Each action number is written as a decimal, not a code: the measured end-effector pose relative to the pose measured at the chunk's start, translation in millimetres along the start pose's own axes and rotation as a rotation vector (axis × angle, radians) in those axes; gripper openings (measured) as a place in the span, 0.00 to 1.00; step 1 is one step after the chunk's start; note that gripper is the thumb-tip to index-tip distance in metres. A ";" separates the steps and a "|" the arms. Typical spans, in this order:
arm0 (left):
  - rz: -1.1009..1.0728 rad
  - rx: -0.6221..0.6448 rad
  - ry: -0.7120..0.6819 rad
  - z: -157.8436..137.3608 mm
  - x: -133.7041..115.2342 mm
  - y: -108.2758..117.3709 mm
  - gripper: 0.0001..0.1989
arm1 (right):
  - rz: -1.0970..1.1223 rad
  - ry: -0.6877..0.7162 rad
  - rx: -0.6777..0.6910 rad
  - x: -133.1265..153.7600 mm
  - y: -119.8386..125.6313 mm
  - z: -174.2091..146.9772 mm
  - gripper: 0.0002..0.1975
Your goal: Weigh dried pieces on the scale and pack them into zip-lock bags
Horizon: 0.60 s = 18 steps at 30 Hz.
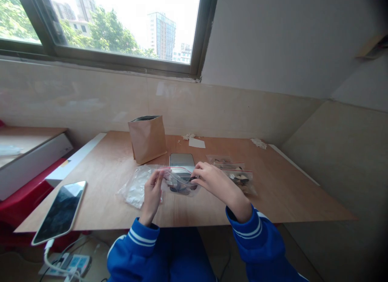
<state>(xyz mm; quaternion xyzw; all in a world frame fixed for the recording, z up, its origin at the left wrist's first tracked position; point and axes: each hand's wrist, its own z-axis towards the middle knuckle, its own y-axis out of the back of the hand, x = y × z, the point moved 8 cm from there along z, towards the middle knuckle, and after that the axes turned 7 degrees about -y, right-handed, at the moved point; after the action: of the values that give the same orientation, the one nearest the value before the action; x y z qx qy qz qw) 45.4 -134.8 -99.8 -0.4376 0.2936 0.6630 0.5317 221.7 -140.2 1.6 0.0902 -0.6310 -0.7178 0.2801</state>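
Note:
A clear zip bag (182,190) with a red seal line is held up over the table, its mouth parted. Dark and brown pieces lie inside it. My left hand (153,191) pinches the bag's left upper edge. At the right end of the mouth is my right hand (209,177), its fingers closed on a small dark piece (193,179); whether they also grip the plastic, I cannot tell. Just behind the bag lies a flat silver-topped device (182,158), like a small scale, partly covered by the bag.
Empty-looking clear bags (133,191) lie left of my left hand. Filled zip bags (241,179) rest at right. A brown paper bag (148,138) stands behind. White paper (197,143) lies farther back. A charging tablet (60,211) overhangs the table's (291,189) left front edge.

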 end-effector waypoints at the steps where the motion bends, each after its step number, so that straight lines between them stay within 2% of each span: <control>1: 0.005 -0.015 0.001 -0.9 -0.7 0.2 0.17 | -0.035 -0.015 0.008 -1.3 -1.4 -0.2 0.04; 5: -0.015 -0.022 0.017 -5.8 -4.7 -3.5 0.17 | -0.118 -0.068 0.081 -3.3 -20.4 1.5 0.04; 8: -0.047 -0.034 0.036 -8.2 -3.2 -4.1 0.18 | -0.029 -0.067 0.108 -4.1 -27.7 1.3 0.04; 11: -0.130 -0.104 0.090 -8.4 7.2 0.5 0.18 | 0.218 -0.052 0.051 -11.4 -16.8 -2.2 0.09; 14: -0.294 -0.175 0.165 -6.7 21.0 2.5 0.19 | 0.515 -0.146 -0.048 -33.4 -9.5 -8.3 0.14; 18: -0.481 -0.231 0.252 -5.0 33.0 0.2 0.20 | 0.802 -0.218 -0.091 -46.7 -33.2 -12.4 0.20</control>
<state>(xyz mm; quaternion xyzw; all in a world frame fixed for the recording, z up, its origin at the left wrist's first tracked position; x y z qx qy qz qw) 44.8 -124.4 -131.4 -0.6312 0.1679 0.4872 0.5797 256.7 -125.2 -42.9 -0.2516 -0.6098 -0.5845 0.4725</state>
